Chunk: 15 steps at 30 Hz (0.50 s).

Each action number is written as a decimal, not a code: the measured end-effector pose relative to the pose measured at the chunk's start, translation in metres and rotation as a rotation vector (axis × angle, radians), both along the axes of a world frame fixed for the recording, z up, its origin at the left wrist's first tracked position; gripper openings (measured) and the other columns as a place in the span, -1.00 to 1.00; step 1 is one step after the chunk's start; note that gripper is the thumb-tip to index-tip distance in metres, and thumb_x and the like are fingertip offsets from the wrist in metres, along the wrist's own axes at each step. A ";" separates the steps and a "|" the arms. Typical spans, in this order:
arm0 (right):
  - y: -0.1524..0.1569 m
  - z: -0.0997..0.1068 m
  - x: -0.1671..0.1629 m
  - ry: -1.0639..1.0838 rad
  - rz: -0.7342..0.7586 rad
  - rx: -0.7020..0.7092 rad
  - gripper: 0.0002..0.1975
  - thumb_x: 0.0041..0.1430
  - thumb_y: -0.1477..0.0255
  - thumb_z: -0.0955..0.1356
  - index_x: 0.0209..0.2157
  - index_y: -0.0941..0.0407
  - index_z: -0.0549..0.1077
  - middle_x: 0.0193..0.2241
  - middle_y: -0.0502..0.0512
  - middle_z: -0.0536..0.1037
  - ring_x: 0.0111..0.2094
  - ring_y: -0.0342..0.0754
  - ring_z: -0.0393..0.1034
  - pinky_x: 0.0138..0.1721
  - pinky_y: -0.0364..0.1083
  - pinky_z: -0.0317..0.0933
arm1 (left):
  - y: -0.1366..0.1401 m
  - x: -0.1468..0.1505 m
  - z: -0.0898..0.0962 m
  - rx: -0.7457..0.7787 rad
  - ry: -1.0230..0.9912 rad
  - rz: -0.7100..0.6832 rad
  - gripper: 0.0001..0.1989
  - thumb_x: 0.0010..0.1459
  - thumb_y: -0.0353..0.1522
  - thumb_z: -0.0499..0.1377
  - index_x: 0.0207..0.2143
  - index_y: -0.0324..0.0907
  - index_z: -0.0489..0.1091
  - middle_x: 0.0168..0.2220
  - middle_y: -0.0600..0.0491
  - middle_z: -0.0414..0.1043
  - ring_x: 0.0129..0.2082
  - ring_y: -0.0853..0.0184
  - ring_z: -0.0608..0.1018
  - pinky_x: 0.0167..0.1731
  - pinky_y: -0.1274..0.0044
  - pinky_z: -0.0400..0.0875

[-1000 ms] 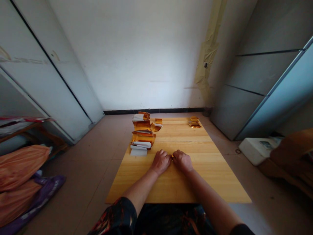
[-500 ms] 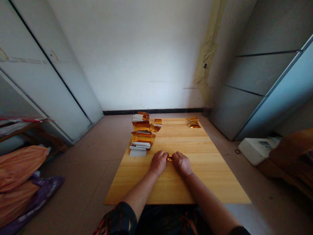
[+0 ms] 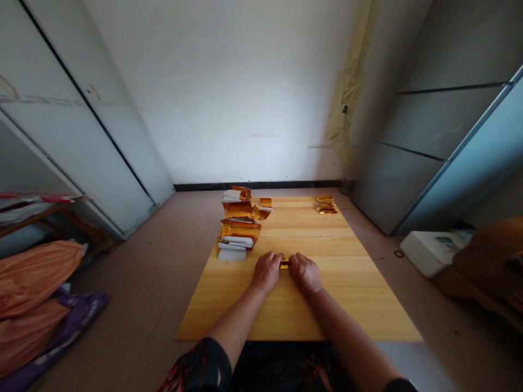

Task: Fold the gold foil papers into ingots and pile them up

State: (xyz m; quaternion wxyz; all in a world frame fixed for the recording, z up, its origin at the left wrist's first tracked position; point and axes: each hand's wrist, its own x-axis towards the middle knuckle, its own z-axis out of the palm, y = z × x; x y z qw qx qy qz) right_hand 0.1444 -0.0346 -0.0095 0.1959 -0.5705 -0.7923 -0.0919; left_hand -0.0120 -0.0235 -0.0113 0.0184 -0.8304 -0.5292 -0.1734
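Pinching apparently one gold strip (image 3: 284,266), two hands (image 3: 266,271) (image 3: 304,272) sit close together.

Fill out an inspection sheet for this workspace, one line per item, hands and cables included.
Surface: pale wooden tabletop, grain running crosswise.
Job's things: small gold foil piece between the hands; gold foil sheets with white-grey paper along the left edge; folded gold foil pieces at the far right corner.
Clutter: orange bag and purple bag on the left; dark ring on the floor.
Hands: left hand and right hand hold the piece's opposite ends.
Cables: nothing seen.
Surroundings: white wall ahead.
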 end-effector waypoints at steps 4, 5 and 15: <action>-0.001 0.003 0.001 0.008 -0.012 -0.043 -0.82 0.21 0.52 0.22 -0.42 0.11 0.40 -0.46 0.04 0.44 -0.47 -0.17 0.25 -0.45 -0.17 -0.07 | 0.000 0.000 0.002 -0.003 0.006 0.002 -0.68 0.17 -0.51 -0.02 -0.06 -0.15 0.37 -0.29 -0.02 0.39 -0.26 0.28 0.44 -0.22 0.47 0.36; -0.001 0.003 0.001 0.011 -0.013 -0.052 -0.82 0.21 0.51 0.22 -0.42 0.11 0.41 -0.46 0.04 0.44 -0.46 -0.16 0.26 -0.45 -0.18 -0.07 | 0.000 0.001 0.002 -0.004 0.005 -0.001 -0.68 0.17 -0.51 -0.02 -0.06 -0.15 0.37 -0.29 -0.02 0.39 -0.26 0.28 0.44 -0.22 0.47 0.36; 0.001 0.003 0.002 0.023 -0.048 -0.088 -0.82 0.21 0.51 0.21 -0.41 0.12 0.41 -0.45 0.05 0.45 -0.46 -0.17 0.26 -0.46 -0.19 -0.06 | 0.000 0.001 0.003 -0.002 0.003 0.002 -0.69 0.16 -0.50 0.00 -0.06 -0.17 0.36 -0.28 -0.03 0.40 -0.26 0.26 0.44 -0.22 0.46 0.35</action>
